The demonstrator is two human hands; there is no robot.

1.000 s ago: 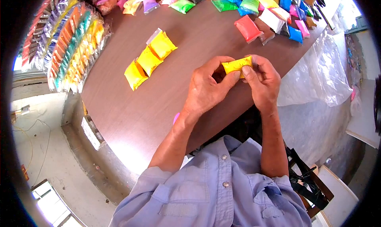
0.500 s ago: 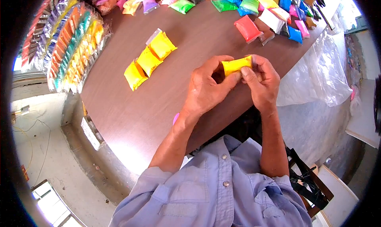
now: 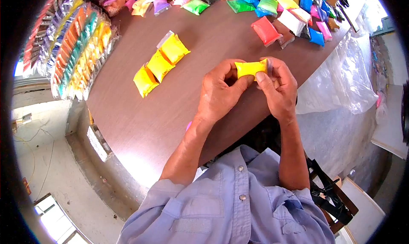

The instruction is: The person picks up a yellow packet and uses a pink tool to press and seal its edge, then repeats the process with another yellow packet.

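Note:
Between my two hands, above the brown table (image 3: 140, 120), is a small yellow packet (image 3: 250, 68) in clear film. My left hand (image 3: 219, 90) pinches its left end between thumb and fingers. The thumb and fingers of my right hand (image 3: 279, 86) grip its right end, where a clear flap shows. Three more yellow packets lie in a slanting row to the left: a near one (image 3: 145, 80), a middle one (image 3: 159, 66) and a far one (image 3: 174, 48). These three overlap or touch at their edges.
Many coloured packets cover the far edge, among them a red packet (image 3: 266, 31) and a green packet (image 3: 195, 6). Long clear bags of stacked packets (image 3: 87, 52) stand at the far left. A clear plastic sheet (image 3: 341, 77) hangs off the right edge.
Both hands have shifted slightly left with the yellow packet. More of the packet's right end and its clear flap shows now. The three yellow packets on the table have not moved.

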